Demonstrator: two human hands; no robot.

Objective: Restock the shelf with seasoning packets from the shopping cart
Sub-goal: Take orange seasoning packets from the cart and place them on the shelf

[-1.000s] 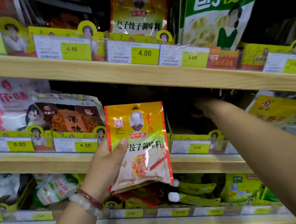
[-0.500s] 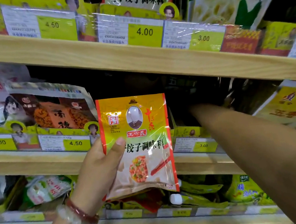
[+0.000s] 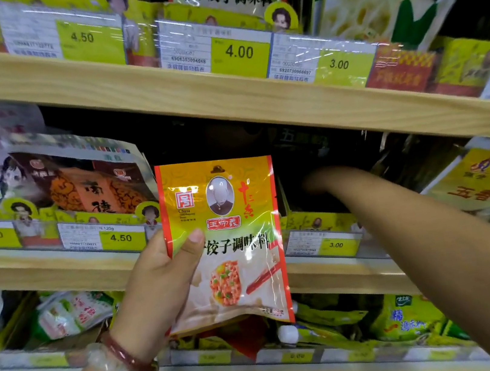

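While our left hand (image 3: 156, 281) pinches the seasoning packet (image 3: 225, 242), our right hand (image 3: 316, 181) hides in the dark shelf gap, grip unseen, and might knock packets down.

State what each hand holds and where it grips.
The left hand holds the seasoning packet by its left edge, thumb on the front. The right hand reaches into the dark shelf gap, hidden; cannot tell.
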